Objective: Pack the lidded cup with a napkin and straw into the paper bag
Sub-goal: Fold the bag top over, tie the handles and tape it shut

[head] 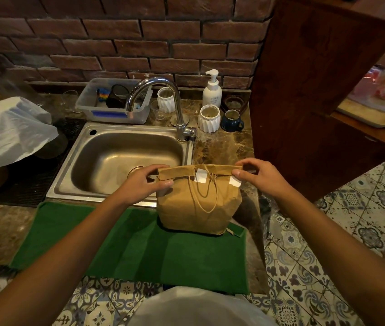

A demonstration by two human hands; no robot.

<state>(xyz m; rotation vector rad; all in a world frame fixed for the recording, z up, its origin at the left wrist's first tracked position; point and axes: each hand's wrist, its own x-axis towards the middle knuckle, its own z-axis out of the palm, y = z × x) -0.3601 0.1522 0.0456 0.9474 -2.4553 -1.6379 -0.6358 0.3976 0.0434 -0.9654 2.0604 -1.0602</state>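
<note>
A brown paper bag (194, 208) stands upright on a green mat (139, 250) at the counter's front, just right of the sink. Its top is folded over toward me, with two white tabs and a twine handle hanging down the front. My left hand (144, 182) pinches the left end of the folded top. At the right end of the fold, my right hand (262, 176) pinches it between thumb and fingers. The cup, napkin and straw are hidden from view.
A steel sink (92, 161) with a chrome tap (177, 109) lies behind the bag. Behind it stand a plastic tub (88, 102), two white ribbed pots (209, 120), a soap pump (212, 91) and a dark mug (232, 121). A white plastic bag (10, 130) sits left; a wooden cabinet (309, 90) rises right.
</note>
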